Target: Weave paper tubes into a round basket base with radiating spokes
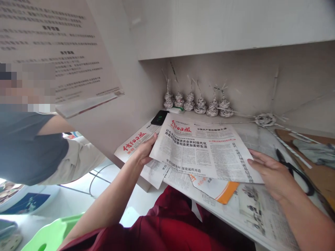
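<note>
Between my two hands a folded newspaper (204, 153) with red and black Chinese print is held tilted over the desk. My left hand (146, 149) grips its left edge, the thumb on top and the other fingers underneath. At the right edge, my right hand (269, 170) is closed on the paper with its fingers partly behind it. A second newspaper (136, 146) lies on the desk below my left hand. Under the held sheet, a white and orange printed paper (222, 195) sticks out on the desk.
Several small gourd-shaped woven paper pieces (200, 104) stand along the back wall. Right of them lies a woven piece with paper strips radiating out (265, 119). Black-handled scissors (295, 170) rest beside my right hand. A phone (160, 118) lies behind; another person (34, 139) is at left.
</note>
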`<state>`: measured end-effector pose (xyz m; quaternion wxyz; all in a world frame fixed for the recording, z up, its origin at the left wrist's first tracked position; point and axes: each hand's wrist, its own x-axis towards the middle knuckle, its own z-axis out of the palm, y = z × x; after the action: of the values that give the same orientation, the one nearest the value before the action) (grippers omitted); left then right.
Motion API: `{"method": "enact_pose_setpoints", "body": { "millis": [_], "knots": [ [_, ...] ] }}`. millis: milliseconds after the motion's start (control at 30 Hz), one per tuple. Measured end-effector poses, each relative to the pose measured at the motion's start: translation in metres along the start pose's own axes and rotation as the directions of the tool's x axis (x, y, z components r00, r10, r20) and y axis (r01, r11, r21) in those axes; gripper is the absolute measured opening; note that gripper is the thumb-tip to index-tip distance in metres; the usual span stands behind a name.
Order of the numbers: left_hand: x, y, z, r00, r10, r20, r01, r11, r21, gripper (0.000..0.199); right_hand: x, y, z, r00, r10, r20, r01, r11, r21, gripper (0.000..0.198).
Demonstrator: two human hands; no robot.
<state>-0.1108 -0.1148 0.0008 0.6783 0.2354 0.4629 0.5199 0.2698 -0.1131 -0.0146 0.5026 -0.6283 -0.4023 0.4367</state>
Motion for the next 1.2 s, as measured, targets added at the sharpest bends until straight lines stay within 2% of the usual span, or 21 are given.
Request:
{"method": "enact_pose_setpoints", "body": {
  "millis": [133,367,467,567,667,767,900,967,1067,1133,1200],
  "knots": [
    [-0.002,-0.001,0.004,0.999,-0.023,0.049,0.022,1.0,0.002,0.048,0.001,0.002,-0.002,0.995,0.089,0.042,-0.093,0.993,0.079,0.043],
    [-0.008,0.001,0.017,0.999,-0.03,0.03,0.031,0.999,-0.022,0.045,0.003,0.006,-0.004,0.997,0.058,0.057,-0.063,0.995,0.077,0.043],
    [-0.007,-0.003,0.02,1.0,0.002,0.009,-0.002,1.0,-0.014,0.041,0.002,0.005,-0.003,0.997,0.054,0.055,-0.058,0.996,0.071,0.044],
    [-0.006,-0.005,0.021,0.995,0.098,-0.017,-0.097,0.994,0.055,0.038,0.0,0.003,-0.002,0.997,0.056,0.055,-0.06,0.996,0.068,0.042],
    [-0.006,-0.003,0.021,0.986,0.164,0.017,-0.165,0.971,0.175,0.05,-0.001,0.001,-0.001,0.997,0.051,0.053,-0.055,0.996,0.068,0.039],
    [-0.004,-0.001,0.019,0.984,0.166,0.056,-0.175,0.946,0.273,0.053,-0.001,0.002,-0.001,0.997,0.04,0.059,-0.043,0.998,0.054,0.041],
    [-0.007,-0.003,0.024,0.977,0.153,0.152,-0.199,0.91,0.363,0.043,-0.002,0.003,-0.001,0.994,0.046,0.094,-0.046,0.999,-0.002,0.051],
    [-0.012,-0.006,0.03,0.953,0.237,0.189,-0.291,0.89,0.353,0.042,-0.003,0.003,0.0,0.996,0.029,0.088,-0.028,1.0,-0.009,0.054],
    [-0.025,-0.01,0.041,0.882,0.438,0.177,-0.472,0.832,0.293,0.042,-0.003,0.001,0.001,0.999,-0.035,0.037,0.034,0.999,0.031,0.056],
    [-0.036,-0.011,0.047,0.813,0.562,0.152,-0.579,0.751,0.319,0.039,-0.002,0.0,0.001,0.997,-0.075,-0.022,0.076,0.996,0.054,0.058],
    [-0.046,-0.014,0.05,0.711,0.698,0.088,-0.668,0.63,0.396,0.033,0.0,0.0,0.0,0.992,-0.099,-0.076,0.104,0.992,0.074,0.061]
  ]
}}
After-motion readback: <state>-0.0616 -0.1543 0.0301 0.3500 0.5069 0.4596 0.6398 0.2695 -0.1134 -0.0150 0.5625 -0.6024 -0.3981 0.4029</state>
